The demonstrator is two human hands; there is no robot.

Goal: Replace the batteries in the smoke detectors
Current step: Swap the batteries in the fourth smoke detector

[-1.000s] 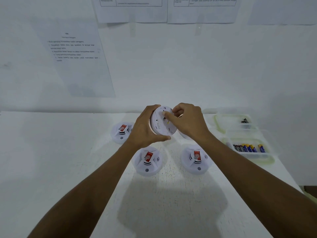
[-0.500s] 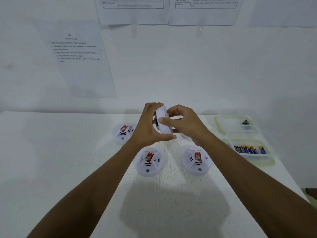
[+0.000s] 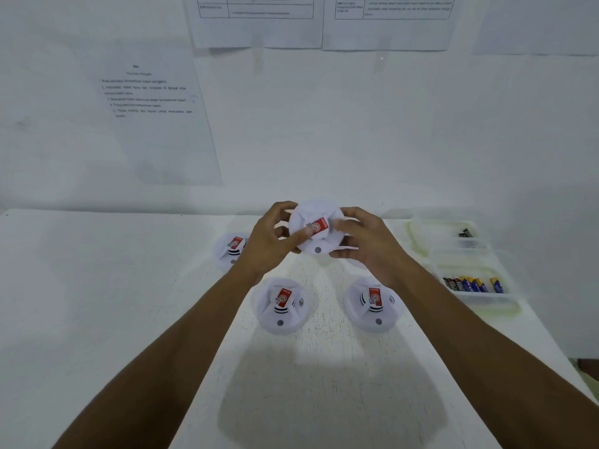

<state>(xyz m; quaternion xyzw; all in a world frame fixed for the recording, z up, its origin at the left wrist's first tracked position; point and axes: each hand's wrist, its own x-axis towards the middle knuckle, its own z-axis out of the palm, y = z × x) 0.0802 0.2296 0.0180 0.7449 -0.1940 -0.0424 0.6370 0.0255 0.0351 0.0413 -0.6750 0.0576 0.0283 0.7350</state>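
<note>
Turned since half a second ago: held smoke detector, then edge-on to the camera, now shows its front face with red label and a small dark button at its lower rim.

Held smoke detector: white, round, lifted above the white table, between both hands, at centre far.

Left hand: curled round the left rim of the held unit, thumb lying across its face beside the red label, fingertips behind the upper edge.

Right hand: clasping the right rim, thumb on the face to the right of the label, other fingers wrapped behind and under.

Detector, near left: on the table, face up, red label, black arc markings, dark button toward the near edge.

Detector, near right: on the table, face up, same markings, well apart from its neighbour.

Detector, far left: on the table, partly hidden behind the left wrist.

Near tray: clear plastic, right side of the table, holding a row of batteries in dark, blue and yellow casing.

Far tray: clear plastic, just beyond the near tray, with a few dark batteries in its far right corner; number cannot be told.

Printed sheets: fixed to the white wall behind the table; text too blurred to read.
</note>
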